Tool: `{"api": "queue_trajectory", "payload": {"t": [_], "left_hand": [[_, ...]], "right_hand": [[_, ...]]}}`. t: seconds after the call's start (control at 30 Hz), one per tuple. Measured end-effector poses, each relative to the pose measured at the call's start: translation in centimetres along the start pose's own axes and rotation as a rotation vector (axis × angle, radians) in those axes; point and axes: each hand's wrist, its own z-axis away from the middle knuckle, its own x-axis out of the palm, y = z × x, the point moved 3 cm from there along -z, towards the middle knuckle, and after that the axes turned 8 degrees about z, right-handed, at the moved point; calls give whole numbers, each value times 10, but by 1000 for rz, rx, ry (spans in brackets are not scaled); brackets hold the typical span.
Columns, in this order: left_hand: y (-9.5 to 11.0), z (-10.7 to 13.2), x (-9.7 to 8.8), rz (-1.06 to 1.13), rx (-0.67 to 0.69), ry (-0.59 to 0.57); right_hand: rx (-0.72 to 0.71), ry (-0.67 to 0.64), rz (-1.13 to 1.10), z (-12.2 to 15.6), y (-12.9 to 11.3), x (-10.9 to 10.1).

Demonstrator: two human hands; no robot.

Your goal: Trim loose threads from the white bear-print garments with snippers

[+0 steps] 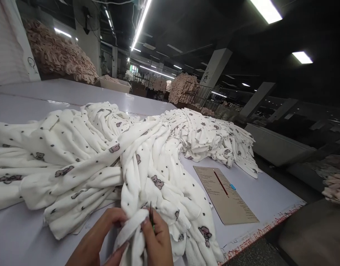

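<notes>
A heap of white fleece garments printed with small bears and dots covers the grey table. At the bottom edge, my left hand pinches a fold of the nearest white garment. My right hand is closed on the same fold and holds a small thin dark tool, likely thread snips, its tip against the fabric. Both hands are closed; the wrists run out of view.
A second pile of the same white garments lies further right. A brown card with printed text and a red pen rests near the table's right edge. Pink fabric heaps and wire carts stand behind.
</notes>
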Motion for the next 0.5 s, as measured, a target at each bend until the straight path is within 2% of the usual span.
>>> {"api": "queue_trajectory", "payload": {"t": [0.03,0.1,0.17,0.23,0.3,0.37,0.5], "left_hand": [[-3,-2,-1,13,-14,-39],[-14,-3,-4,119,-160,-104],[-24,-1,-6,219,-329,-135],[-26,2,-5,187,-355,-156],[-21,6,-1,102,-278,-144],[-16,9,4,158,-247,-95],[-18,6,3,534,-478,-42]], "right_hand": [[44,-31,-111,-3,1,0],[132,-87,-307,-8,2,0],[235,-72,-455,-11,2,-1],[329,-20,-553,-12,3,-2],[384,39,-599,-12,4,-5],[404,76,-612,-12,5,-7],[378,71,-561,-16,13,-10]]}}
